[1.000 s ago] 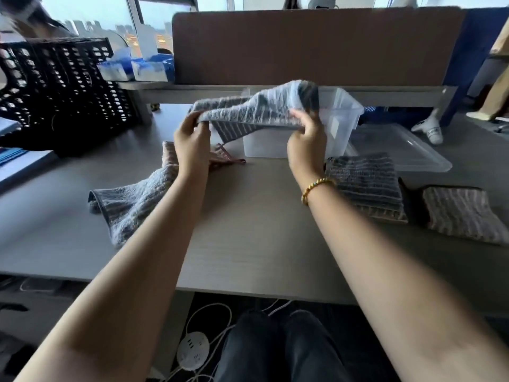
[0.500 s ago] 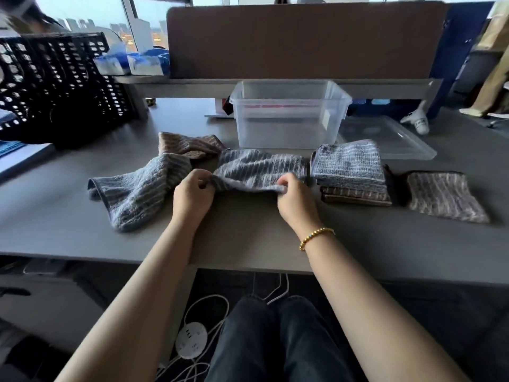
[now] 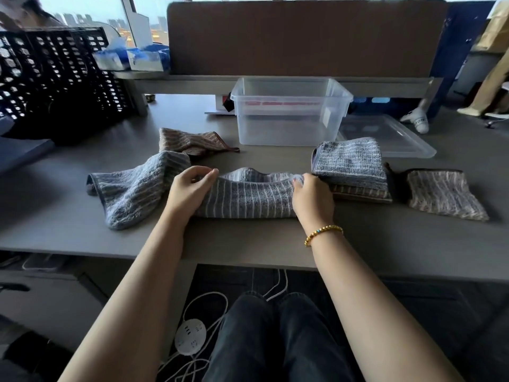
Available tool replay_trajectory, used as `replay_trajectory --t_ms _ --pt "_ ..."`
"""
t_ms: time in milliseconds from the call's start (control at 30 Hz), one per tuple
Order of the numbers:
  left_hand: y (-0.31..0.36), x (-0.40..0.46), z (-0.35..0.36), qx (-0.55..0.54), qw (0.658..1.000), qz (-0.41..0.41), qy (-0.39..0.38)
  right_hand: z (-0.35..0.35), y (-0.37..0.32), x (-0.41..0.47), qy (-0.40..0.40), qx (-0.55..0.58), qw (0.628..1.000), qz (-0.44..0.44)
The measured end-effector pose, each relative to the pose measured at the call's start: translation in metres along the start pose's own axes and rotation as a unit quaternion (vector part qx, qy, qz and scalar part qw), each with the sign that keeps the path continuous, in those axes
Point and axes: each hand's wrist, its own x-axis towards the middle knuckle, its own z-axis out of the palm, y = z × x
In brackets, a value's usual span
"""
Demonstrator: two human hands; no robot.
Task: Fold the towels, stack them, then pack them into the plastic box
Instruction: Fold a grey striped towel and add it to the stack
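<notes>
While our left hand (image 3: 190, 188) and right hand (image 3: 311, 198) pinch the gray towel's (image 3: 248, 197) far corners, its sagging middle may fold crooked near the bench (image 3: 248, 238) front edge.

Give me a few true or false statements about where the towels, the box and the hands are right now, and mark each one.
1. The clear plastic box holds folded towels. False: no towels inside.
2. Both hands, left and right, grip the grey striped towel. True.
3. The stack of folded towels sits right of that towel. True.
4. The clear plastic lid is on the box. False: it lies on the grey desk beside it.
</notes>
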Motion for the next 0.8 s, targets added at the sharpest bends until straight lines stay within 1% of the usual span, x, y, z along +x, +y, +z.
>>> replay_trajectory --t_ms 67,133,167,233,267,367,467,533,600,667,800 --pt "0.000 -0.002 0.000 0.017 0.998 -0.007 -0.057 0.000 -0.002 0.000 0.001 -0.026 0.999 -0.020" --pt "-0.003 -0.001 -0.004 0.059 0.995 -0.010 -0.079 0.000 -0.004 0.001 0.006 -0.020 0.999 -0.037" --pt "-0.005 0.000 -0.007 0.112 0.991 -0.004 -0.070 0.000 -0.004 0.002 0.004 -0.019 0.999 -0.039" --pt "-0.009 0.001 -0.016 0.223 0.974 0.003 -0.030 0.002 -0.003 0.003 -0.015 -0.038 0.998 -0.045" --pt "-0.009 0.001 -0.020 0.245 0.970 0.006 -0.012 0.002 -0.003 0.003 -0.023 -0.050 0.997 -0.051" --pt "-0.005 0.000 -0.025 0.221 0.974 0.026 0.031 0.003 -0.011 0.007 -0.013 -0.046 0.996 -0.071" --pt "0.004 0.011 -0.023 0.196 0.978 0.021 0.073 0.004 -0.019 0.019 0.005 -0.049 0.995 -0.088" --pt "0.005 0.018 -0.017 0.235 0.970 0.013 0.064 0.010 -0.020 0.027 -0.012 -0.085 0.992 -0.094" --pt "0.001 0.019 -0.009 0.304 0.952 -0.016 0.035 0.017 -0.020 0.028 -0.042 -0.136 0.985 -0.097" --pt "-0.004 0.017 -0.003 0.349 0.936 -0.043 0.022 0.022 -0.019 0.025 -0.060 -0.179 0.977 -0.102" --pt "-0.006 0.013 0.002 0.420 0.907 -0.023 0.027 0.022 -0.020 0.025 -0.072 -0.209 0.970 -0.098"
